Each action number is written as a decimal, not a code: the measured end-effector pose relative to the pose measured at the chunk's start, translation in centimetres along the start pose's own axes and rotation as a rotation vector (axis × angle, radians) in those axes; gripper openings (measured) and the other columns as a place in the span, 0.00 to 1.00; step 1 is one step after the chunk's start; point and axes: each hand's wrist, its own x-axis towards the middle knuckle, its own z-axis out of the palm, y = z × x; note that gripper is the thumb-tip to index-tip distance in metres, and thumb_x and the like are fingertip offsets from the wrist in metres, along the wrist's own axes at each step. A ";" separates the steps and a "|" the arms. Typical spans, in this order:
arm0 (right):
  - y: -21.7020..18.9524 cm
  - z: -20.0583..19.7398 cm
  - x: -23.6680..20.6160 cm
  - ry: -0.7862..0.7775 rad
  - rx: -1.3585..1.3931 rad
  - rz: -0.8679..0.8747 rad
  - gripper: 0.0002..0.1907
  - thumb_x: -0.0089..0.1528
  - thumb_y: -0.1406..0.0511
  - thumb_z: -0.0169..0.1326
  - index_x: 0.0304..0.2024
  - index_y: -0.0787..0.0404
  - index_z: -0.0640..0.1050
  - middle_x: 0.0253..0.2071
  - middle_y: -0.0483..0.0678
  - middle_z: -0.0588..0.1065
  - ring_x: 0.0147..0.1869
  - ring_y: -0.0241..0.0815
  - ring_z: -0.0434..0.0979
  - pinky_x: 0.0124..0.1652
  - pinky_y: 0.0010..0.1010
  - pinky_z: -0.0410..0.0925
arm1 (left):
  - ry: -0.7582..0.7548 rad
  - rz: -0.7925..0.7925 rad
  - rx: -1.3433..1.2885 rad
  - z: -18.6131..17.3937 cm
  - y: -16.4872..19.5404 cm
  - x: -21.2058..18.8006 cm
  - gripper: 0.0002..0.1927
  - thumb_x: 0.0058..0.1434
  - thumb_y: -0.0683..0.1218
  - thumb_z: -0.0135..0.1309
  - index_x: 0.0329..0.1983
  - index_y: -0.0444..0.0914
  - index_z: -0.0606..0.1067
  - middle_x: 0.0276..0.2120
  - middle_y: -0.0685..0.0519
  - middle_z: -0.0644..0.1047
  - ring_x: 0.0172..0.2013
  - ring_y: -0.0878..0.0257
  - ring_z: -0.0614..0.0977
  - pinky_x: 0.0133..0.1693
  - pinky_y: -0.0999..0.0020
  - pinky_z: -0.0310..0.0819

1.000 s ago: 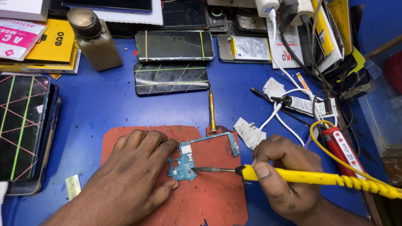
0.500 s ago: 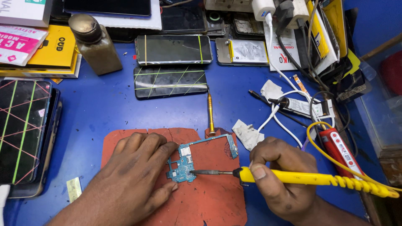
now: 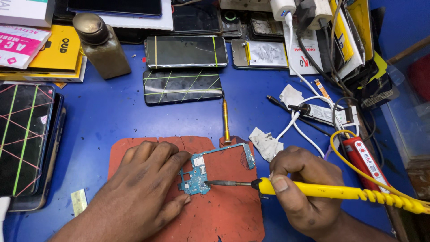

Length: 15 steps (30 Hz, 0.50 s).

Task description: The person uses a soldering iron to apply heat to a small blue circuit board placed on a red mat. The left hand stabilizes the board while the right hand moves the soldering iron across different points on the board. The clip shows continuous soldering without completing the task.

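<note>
A small blue-green circuit board (image 3: 200,172) lies on a worn red mat (image 3: 228,210) on the blue table. My left hand (image 3: 143,188) rests flat on the mat, its fingertips pressing the board's left edge. My right hand (image 3: 304,190) grips a yellow-handled soldering iron (image 3: 331,191) like a pen. Its metal tip touches the board's lower right part. A yellow cord runs off from the iron to the right.
Two phones bound with rubber bands (image 3: 183,85) lie behind the mat, more at the left edge (image 3: 27,143). A slim gold screwdriver (image 3: 225,120), a brown bottle (image 3: 101,45), a battery (image 3: 262,54), white cables, a tube (image 3: 322,112) and a red tester (image 3: 365,157) crowd the right.
Both hands hold nearly the same pose. The iron's tip stays at the board; the view has shifted only slightly.
</note>
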 end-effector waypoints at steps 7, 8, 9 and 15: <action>0.0 0.1 0.0 -0.002 -0.007 0.018 0.06 0.64 0.66 0.51 0.34 0.63 0.73 0.30 0.48 0.75 0.30 0.33 0.73 0.33 0.25 0.69 | 0.014 0.005 -0.003 -0.1 0.1 0.0 0.34 0.55 0.60 0.61 0.60 0.38 0.71 0.50 0.50 0.71 0.55 0.51 0.70 0.57 0.51 0.61; 0.0 0.1 0.0 -0.006 -0.005 0.015 0.06 0.64 0.66 0.51 0.34 0.63 0.73 0.30 0.48 0.75 0.30 0.33 0.73 0.33 0.24 0.68 | 0.011 0.005 -0.002 -0.1 0.0 0.0 0.35 0.55 0.60 0.61 0.61 0.38 0.71 0.51 0.50 0.71 0.55 0.51 0.70 0.57 0.51 0.61; 0.0 0.1 0.0 -0.005 -0.015 0.013 0.06 0.64 0.66 0.52 0.34 0.63 0.73 0.30 0.48 0.75 0.30 0.33 0.74 0.33 0.24 0.69 | 0.008 0.004 -0.001 -0.1 0.0 0.0 0.35 0.55 0.60 0.61 0.61 0.38 0.71 0.51 0.49 0.71 0.55 0.51 0.70 0.57 0.51 0.61; 0.1 0.0 -0.1 -0.008 -0.029 0.027 0.06 0.64 0.66 0.52 0.34 0.62 0.73 0.30 0.47 0.76 0.29 0.33 0.73 0.32 0.24 0.67 | 0.014 0.012 0.008 0.1 0.0 0.0 0.35 0.55 0.60 0.60 0.61 0.37 0.71 0.51 0.49 0.71 0.55 0.50 0.70 0.57 0.51 0.60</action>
